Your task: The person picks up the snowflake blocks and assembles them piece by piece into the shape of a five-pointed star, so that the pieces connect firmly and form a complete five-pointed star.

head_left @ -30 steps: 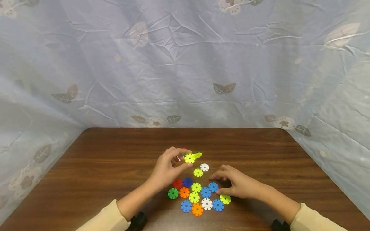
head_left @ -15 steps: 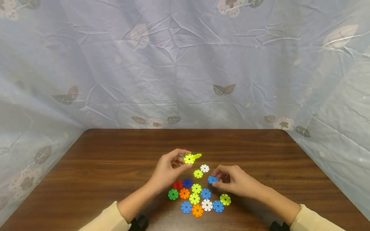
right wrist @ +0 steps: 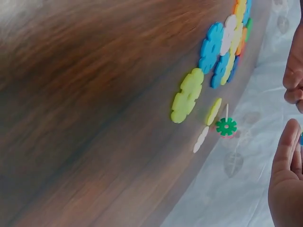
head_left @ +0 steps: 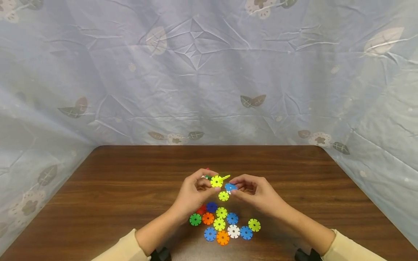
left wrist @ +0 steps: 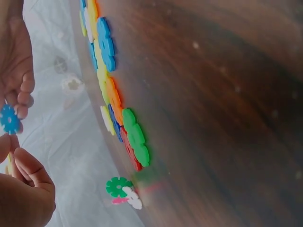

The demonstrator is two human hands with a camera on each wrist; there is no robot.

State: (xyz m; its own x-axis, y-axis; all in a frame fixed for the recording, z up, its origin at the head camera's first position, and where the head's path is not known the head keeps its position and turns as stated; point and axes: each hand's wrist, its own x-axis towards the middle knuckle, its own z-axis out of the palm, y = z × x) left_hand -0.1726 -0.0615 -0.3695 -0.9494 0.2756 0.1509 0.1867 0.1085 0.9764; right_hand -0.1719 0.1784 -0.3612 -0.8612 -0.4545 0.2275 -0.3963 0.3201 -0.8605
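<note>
My left hand (head_left: 195, 187) pinches a pair of yellow-green snowflake discs (head_left: 216, 181) between thumb and fingers; one disc stands at an angle to the other. In my right hand (head_left: 256, 189) a blue snowflake disc (head_left: 230, 187) is held by its edge, just right of the yellow-green pair. In the left wrist view the blue disc (left wrist: 9, 119) shows between both hands. Behind my left fingers stands a small joined piece with a green disc (left wrist: 118, 187), a white disc (left wrist: 132, 197) and pink.
Below the hands lie several loose discs: blue, orange, a white disc (head_left: 233, 231), red, dark blue, a green disc (head_left: 195, 219) and yellow-green. A yellow-green disc (head_left: 223, 196) lies right under the hands. A patterned curtain (head_left: 209, 90) surrounds the wooden table (head_left: 114, 181).
My right hand has picked up a blue disc from the group on the table and carried it left and away to the yellow-green pair. My left hand has stayed nearly in place.
</note>
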